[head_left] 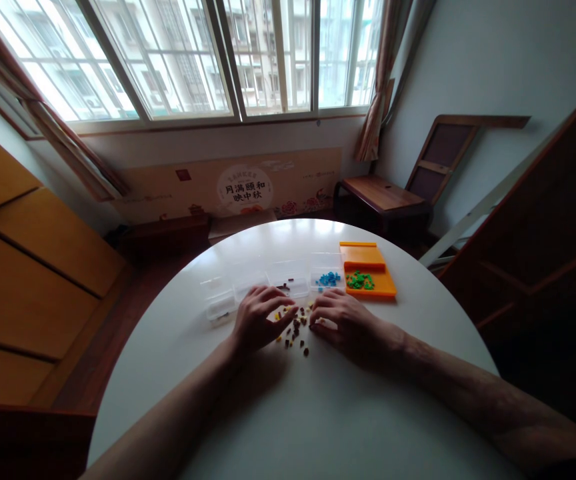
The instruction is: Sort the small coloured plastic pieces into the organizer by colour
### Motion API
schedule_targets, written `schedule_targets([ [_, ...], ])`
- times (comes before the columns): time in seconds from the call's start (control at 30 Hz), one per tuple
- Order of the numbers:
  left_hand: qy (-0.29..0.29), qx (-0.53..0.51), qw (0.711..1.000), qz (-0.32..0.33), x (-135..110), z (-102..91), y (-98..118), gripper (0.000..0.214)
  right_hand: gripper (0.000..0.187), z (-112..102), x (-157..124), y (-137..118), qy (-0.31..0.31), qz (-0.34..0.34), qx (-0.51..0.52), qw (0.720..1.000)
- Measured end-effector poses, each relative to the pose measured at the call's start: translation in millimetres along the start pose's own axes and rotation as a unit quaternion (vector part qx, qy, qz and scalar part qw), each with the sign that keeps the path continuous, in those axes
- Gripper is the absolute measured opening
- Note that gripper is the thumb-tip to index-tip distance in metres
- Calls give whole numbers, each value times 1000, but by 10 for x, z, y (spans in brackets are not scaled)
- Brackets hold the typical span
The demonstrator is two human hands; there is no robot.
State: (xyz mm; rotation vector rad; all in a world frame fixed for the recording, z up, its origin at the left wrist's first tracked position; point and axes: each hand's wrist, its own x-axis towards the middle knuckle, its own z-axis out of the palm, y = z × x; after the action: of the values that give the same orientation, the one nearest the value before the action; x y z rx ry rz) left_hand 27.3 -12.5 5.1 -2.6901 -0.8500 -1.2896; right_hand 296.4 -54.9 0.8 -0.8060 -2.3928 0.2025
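Note:
Small brown pieces (pixel 297 324), mixed with a few yellow ones (pixel 278 316), lie loose on the white table between my hands. At the left of this pile is my left hand (pixel 263 317), its fingers curved and apart from the thumb, holding nothing I can see. My right hand (pixel 341 320) reaches in from the right, with thumb and forefinger pinched together at the pile's edge. Whatever lies in that pinch is too small to make out. Just beyond the hands stand clear plastic boxes, one with blue pieces (pixel 329 279) and one with dark brown strips (pixel 284 287).
An orange tray (pixel 385 292) holding green pieces (pixel 361 280) sits at the back right of the round white table (pixel 288 413). Another clear box (pixel 221 307) stands at the left. Past the table are a wooden chair (pixel 383 193), a printed panel (pixel 178 190) and windows.

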Motion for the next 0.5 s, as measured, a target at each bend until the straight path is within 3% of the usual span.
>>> schedule_targets([
  [0.2,-81,-41,993,75,-8,20,37,17,7,44,14,101,83,-57,-4,995],
  [0.5,-53,-18,991,123,-15,50,43,7,6,46,42,88,106,-64,12,992],
])
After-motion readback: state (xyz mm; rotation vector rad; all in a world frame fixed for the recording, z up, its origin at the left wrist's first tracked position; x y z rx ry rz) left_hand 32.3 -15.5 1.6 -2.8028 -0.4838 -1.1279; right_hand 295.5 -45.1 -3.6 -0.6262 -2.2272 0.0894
